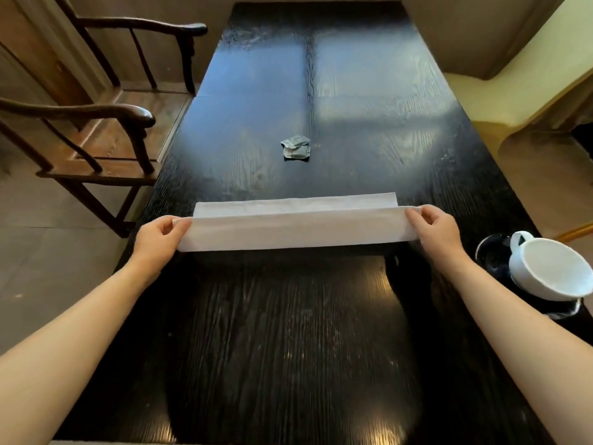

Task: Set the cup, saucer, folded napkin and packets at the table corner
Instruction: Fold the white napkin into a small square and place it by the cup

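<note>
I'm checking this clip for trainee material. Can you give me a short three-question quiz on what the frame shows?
1. True or false: both hands are holding the napkin.
2. Where do the packets lie? A) in the cup B) mid-table, beyond the napkin C) on the chair
3. What does the white cup rest on?

Key:
1. True: the left hand and right hand each pinch one end.
2. B
3. A dark saucer at the right edge of the table; the cup sits tilted.

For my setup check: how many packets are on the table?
2 packets, overlapping, at the table centre beyond the napkin. More could hide beneath them.
</note>
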A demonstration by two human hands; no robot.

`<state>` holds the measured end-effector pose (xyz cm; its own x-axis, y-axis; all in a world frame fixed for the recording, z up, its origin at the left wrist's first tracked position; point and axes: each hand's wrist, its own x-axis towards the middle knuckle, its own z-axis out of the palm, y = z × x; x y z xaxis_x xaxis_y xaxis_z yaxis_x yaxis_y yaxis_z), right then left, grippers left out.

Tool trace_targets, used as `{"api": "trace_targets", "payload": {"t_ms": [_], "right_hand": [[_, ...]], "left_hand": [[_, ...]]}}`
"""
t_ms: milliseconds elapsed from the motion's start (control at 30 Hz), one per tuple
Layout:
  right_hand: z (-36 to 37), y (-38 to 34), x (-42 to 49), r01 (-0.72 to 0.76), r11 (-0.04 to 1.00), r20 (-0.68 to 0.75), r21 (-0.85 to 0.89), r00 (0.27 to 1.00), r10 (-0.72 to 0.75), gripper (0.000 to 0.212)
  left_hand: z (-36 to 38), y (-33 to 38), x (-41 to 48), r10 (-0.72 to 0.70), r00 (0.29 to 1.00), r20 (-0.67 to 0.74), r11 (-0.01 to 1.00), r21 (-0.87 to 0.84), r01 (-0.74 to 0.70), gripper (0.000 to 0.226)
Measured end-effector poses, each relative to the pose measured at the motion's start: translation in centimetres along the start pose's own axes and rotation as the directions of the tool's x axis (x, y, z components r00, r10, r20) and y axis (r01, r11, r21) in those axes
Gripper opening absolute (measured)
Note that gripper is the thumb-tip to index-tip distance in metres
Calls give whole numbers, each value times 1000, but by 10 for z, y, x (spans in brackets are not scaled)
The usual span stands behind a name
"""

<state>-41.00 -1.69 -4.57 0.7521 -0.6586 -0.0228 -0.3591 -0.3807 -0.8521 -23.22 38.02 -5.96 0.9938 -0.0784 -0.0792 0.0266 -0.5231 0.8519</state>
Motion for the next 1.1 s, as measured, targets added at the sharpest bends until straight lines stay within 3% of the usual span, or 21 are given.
{"api": "trace_targets", "payload": {"t_ms": [167,300,500,667,900,933,1000,1067,1100], "right_hand": [[34,-5,36,-51,971,-178,-232,984,9,28],[53,-6,56,-109,856,-218,-505,976,-4,31],[72,3,71,-63,648,-185,-759,975,-122,30],[79,14,73,-34,582,-207,-812,950,-234,25],[78,0,75,-90,520,-254,-849,933,-254,17],[83,-6,74,-53,580,-255,-813,928,-273,23],[113,-28,65,236,704,-103,-669,909,-403,31],[155,-47,47,534,650,200,-541,832,-518,43],[175,-52,38,602,620,349,-504,798,-491,51]], "left_hand": [[29,6,36,10,995,-102,983,186,9,26],[48,7,59,34,988,-149,944,330,17,29],[63,5,71,162,986,-38,714,694,-90,31],[69,-1,70,221,973,-67,655,749,-97,29],[65,7,75,135,977,-167,699,715,26,32],[69,11,74,193,967,-166,716,698,-23,32],[87,21,62,386,922,-39,740,609,-284,31],[115,23,42,525,828,197,642,547,-537,41],[126,21,33,499,815,295,606,554,-571,46]]}}
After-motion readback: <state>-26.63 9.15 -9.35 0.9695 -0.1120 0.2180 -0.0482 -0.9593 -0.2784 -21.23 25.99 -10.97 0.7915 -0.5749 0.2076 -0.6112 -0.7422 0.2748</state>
